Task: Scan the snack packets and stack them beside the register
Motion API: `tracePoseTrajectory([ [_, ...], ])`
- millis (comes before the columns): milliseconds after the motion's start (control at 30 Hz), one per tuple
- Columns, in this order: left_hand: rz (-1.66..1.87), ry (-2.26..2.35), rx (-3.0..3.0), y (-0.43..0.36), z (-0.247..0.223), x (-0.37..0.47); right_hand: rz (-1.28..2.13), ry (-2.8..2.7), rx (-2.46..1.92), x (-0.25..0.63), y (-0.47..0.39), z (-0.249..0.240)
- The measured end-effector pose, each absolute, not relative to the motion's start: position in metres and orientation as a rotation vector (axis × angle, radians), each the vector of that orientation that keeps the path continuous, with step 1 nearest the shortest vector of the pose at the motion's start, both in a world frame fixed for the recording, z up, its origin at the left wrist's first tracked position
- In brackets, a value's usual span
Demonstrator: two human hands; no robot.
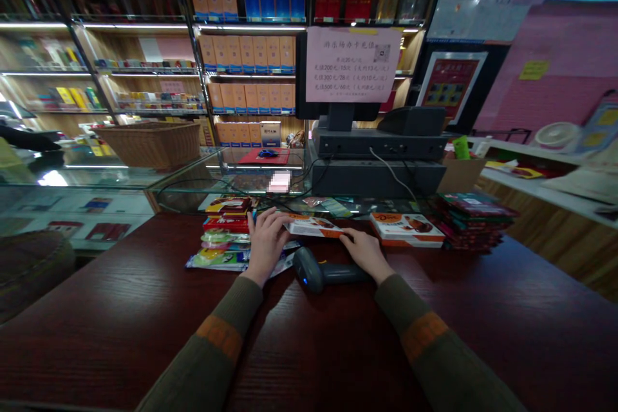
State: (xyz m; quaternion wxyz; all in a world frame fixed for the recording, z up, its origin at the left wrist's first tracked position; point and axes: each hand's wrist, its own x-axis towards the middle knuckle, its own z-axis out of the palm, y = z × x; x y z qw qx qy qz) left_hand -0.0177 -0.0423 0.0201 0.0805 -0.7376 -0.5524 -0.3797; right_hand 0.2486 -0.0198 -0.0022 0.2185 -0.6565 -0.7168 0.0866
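Note:
A flat white and orange box (313, 225) lies between my hands at the back of the dark wooden counter. At its left end is my left hand (267, 241), fingers curled over the edge and the little finger sticking out. My right hand (365, 252) pinches the box's right corner, thumb along the near side. A dark grey barcode scanner (311, 270) with a blue light rests just in front of the box, its handle reaching toward my right wrist. Colourful snack packets (219, 254) lie beside and partly behind my left hand.
A similar white and orange box (408, 230) and a stack of dark red packets (476, 222) stand to the right. Behind are a point-of-sale machine (376, 167) with cables, a glass display counter (193, 183) and a wicker basket (152, 145). Stocked shelves line the wall.

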Motion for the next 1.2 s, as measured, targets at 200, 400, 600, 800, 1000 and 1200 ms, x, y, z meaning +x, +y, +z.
tracePoseTrajectory([
  [200,-1.19,-1.54,-2.256,-0.044,0.022,-0.017,0.178,-1.955,-1.836,0.254,-0.017,-0.003],
  [400,-1.187,-1.456,-2.192,-0.048,0.028,-0.014,0.106,-1.89,-1.524,0.243,-0.029,0.011],
  [600,-1.189,-1.359,-2.185,-0.053,0.031,-0.012,-0.098,-1.967,-1.276,0.217,-0.051,0.032],
  [800,-1.17,-1.194,-2.254,-0.057,0.033,-0.005,-0.182,-2.077,-1.134,0.206,-0.06,0.036],
  [1000,-1.213,-1.034,-2.258,-0.059,0.034,0.003,-0.283,-2.017,-1.001,0.203,-0.063,0.038],
  [1200,-1.192,-1.056,-2.27,-0.061,0.039,0.004,-0.372,-1.997,-0.991,0.206,-0.062,0.038],
])
